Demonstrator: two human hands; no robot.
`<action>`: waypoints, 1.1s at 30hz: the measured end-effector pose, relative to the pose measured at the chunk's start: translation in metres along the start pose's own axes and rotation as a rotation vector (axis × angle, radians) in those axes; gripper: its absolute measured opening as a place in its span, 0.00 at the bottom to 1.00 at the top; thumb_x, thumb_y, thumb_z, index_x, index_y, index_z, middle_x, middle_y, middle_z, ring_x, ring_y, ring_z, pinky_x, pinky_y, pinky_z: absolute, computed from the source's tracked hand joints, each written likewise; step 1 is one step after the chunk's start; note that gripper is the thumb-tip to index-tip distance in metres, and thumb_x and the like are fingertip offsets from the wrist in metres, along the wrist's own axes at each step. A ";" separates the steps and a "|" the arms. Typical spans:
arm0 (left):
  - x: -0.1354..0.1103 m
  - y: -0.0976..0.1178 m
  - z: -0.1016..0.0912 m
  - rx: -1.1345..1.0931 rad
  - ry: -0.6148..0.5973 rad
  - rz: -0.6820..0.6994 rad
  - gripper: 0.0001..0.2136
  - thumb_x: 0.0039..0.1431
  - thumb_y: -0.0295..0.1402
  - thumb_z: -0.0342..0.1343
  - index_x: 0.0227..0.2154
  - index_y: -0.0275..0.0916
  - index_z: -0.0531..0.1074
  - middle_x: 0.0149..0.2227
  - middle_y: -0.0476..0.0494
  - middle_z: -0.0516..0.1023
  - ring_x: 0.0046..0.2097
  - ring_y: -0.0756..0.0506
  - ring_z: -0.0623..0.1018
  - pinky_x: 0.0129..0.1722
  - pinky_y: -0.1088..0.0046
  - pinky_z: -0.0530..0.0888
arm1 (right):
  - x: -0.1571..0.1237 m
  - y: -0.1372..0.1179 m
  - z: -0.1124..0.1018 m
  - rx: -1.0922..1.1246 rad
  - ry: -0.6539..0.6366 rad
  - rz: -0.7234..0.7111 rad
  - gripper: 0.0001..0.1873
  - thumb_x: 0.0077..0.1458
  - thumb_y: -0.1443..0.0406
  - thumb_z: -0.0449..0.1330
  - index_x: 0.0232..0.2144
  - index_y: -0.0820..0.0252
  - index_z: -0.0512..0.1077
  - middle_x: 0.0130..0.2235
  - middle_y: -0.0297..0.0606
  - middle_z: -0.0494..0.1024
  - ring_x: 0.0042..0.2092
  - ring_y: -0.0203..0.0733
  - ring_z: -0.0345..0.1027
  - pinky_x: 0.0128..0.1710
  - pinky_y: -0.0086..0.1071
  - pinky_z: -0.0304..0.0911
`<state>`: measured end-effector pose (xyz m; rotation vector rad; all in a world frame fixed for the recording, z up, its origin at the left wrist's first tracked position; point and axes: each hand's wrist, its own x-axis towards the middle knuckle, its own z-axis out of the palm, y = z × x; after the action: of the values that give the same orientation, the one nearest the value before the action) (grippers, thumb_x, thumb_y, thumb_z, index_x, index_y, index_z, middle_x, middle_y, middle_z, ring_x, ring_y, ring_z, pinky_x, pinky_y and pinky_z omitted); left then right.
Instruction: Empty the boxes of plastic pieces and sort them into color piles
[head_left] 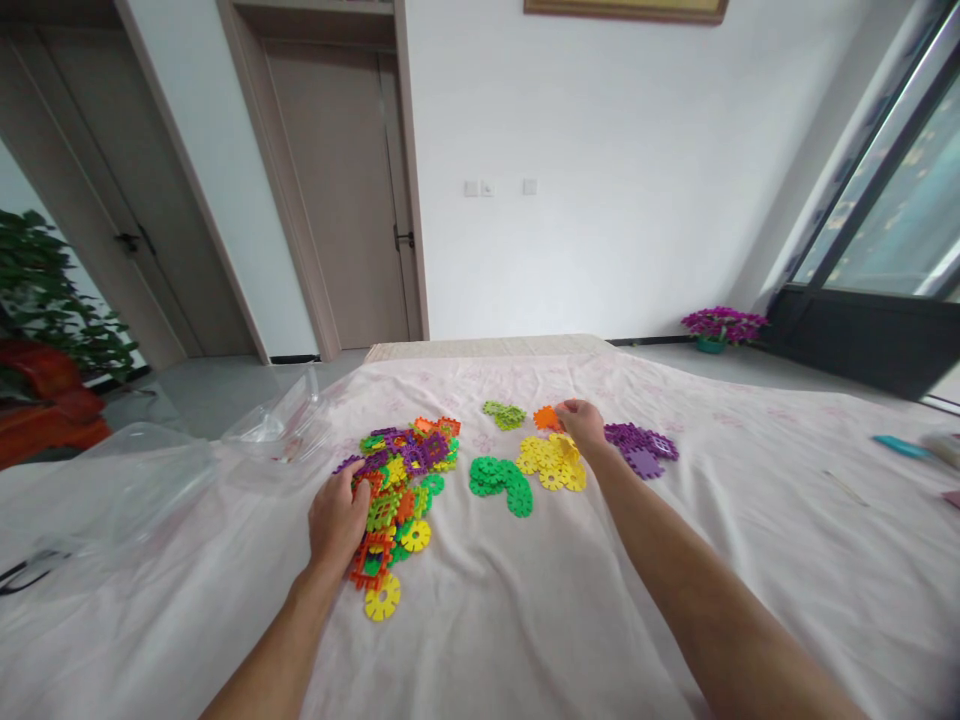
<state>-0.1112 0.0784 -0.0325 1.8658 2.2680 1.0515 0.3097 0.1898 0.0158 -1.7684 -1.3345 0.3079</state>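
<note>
A mixed heap of coloured plastic interlocking pieces (pixel 405 470) lies on a pale cloth-covered table (pixel 525 620). My left hand (pixel 339 520) rests on the heap's near left side, fingers curled over pieces. To the right are sorted groups: dark green pieces (pixel 501 480), yellow pieces (pixel 551 462), light green pieces (pixel 505 414), orange pieces (pixel 546 417) and purple pieces (pixel 641 445). My right hand (pixel 581 425) reaches far forward, fingertips pinched at the orange group's edge. What it grips is too small to make out.
Clear plastic containers and bags (pixel 150 480) lie at the table's left. A teal object (pixel 900 447) sits at the far right edge. Beyond are doors, a potted plant (pixel 52 300) and purple flowers (pixel 724 325) on the floor.
</note>
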 end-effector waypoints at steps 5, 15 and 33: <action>0.001 -0.001 0.001 -0.003 0.002 -0.003 0.20 0.63 0.36 0.44 0.54 0.40 0.69 0.52 0.41 0.77 0.52 0.40 0.75 0.55 0.62 0.68 | -0.006 -0.001 0.005 0.000 0.036 -0.016 0.20 0.45 0.70 0.56 0.42 0.63 0.77 0.39 0.41 0.81 0.41 0.42 0.73 0.42 0.30 0.64; 0.000 -0.003 0.001 -0.015 -0.003 0.005 0.19 0.63 0.35 0.45 0.55 0.39 0.69 0.52 0.40 0.77 0.53 0.41 0.75 0.54 0.63 0.69 | -0.116 -0.091 0.060 -0.060 -0.414 -0.529 0.12 0.55 0.69 0.56 0.40 0.57 0.77 0.41 0.37 0.79 0.42 0.39 0.71 0.43 0.30 0.62; 0.002 -0.001 0.001 -0.029 -0.001 0.017 0.19 0.63 0.35 0.44 0.54 0.40 0.69 0.52 0.41 0.77 0.53 0.41 0.75 0.54 0.63 0.69 | -0.131 -0.125 0.099 -0.144 -0.421 -0.398 0.19 0.52 0.64 0.61 0.47 0.54 0.72 0.40 0.35 0.76 0.41 0.40 0.68 0.37 0.29 0.57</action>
<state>-0.1121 0.0805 -0.0336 1.8770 2.2280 1.0788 0.1126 0.1293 0.0134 -1.5541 -2.0153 0.3810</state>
